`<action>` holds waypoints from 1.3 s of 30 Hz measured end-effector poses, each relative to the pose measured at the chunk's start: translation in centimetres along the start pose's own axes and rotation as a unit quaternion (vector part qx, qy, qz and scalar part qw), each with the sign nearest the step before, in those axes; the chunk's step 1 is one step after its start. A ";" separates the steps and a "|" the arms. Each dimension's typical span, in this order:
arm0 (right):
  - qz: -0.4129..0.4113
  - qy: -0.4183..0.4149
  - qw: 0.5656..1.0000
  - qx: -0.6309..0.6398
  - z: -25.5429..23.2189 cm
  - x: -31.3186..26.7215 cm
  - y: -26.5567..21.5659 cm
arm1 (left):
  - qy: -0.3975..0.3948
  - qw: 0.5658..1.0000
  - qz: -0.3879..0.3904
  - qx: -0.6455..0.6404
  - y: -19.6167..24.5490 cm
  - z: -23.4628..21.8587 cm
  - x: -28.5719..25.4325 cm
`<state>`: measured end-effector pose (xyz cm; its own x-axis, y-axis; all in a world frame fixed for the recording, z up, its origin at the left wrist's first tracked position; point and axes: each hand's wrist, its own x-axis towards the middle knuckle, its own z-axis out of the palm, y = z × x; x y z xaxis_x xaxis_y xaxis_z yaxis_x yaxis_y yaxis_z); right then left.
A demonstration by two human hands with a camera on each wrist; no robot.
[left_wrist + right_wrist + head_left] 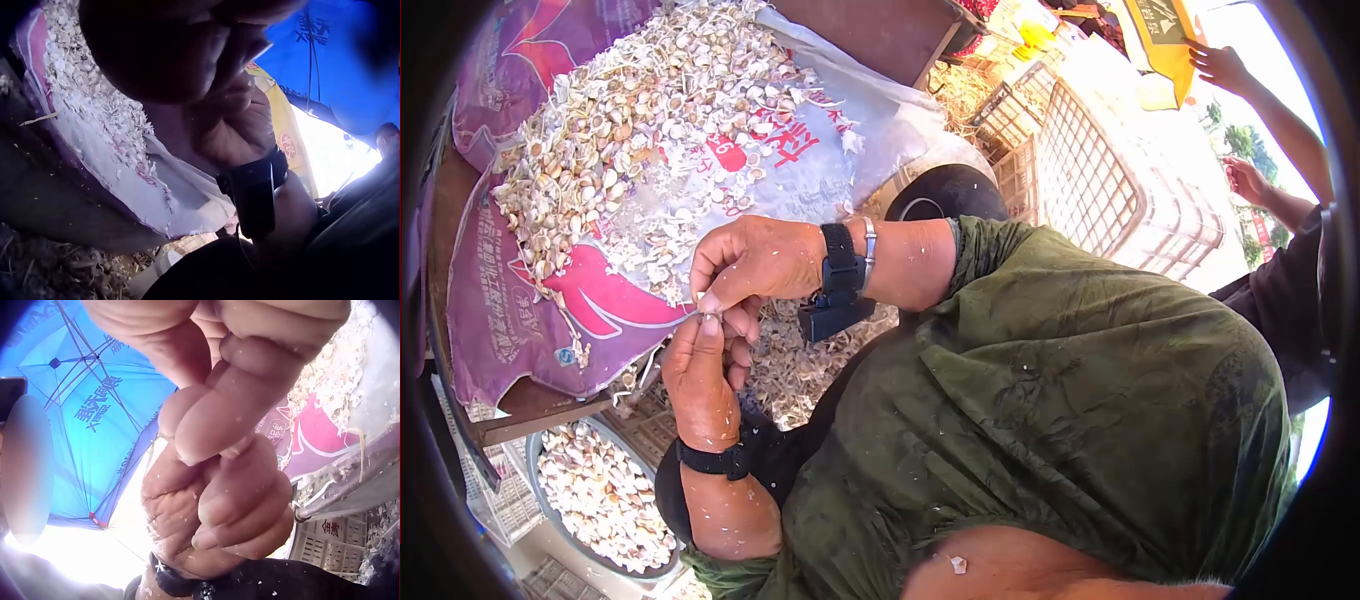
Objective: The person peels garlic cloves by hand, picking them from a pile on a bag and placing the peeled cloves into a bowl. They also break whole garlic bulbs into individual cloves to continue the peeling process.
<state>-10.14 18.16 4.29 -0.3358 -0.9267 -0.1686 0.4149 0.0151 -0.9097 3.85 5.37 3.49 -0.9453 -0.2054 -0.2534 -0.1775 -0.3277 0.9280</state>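
My right hand (765, 255) and left hand (700, 385) meet in front of me, beside the edge of a purple-and-white woven sack (615, 290). Between their fingertips is a small pale piece that looks like a garlic clove (231, 452), mostly covered by the fingers. Thumb and forefinger of each hand pinch it. The left hand's other fingers curl inward, as the right wrist view shows. On the sack lies a large heap of garlic cloves (600, 170) with loose skins. Straps circle both wrists, with a black camera box (835, 315) on the right one.
A grey basin (535, 465) full of cloves (600, 490) stands at lower left, near plastic crates. Garlic skins (800, 385) litter the ground below my hands. A large white crate (1090, 150) and another person's arm (1285, 115) by a yellow bag (1165, 80) are at upper right.
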 end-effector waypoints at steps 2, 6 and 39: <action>-0.006 0.011 0.997 0.072 0.1 0.4 0.8 | 0.022 1.000 0.006 0.005 0.0 -0.2 0.2; -0.018 0.043 0.984 0.169 1.0 0.8 1.1 | 0.082 0.995 0.056 0.020 -0.5 -1.0 0.4; -0.036 0.020 0.674 -0.737 -9.3 13.7 0.6 | 0.045 0.982 -0.104 -0.151 -0.9 -3.9 3.7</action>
<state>-22.31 8.95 -2.11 -0.3449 -0.9346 -0.0868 -0.8857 0.3547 -0.2995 1.58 1.28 0.67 -0.8670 -0.1811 -0.4643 -0.2618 -0.6272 0.7335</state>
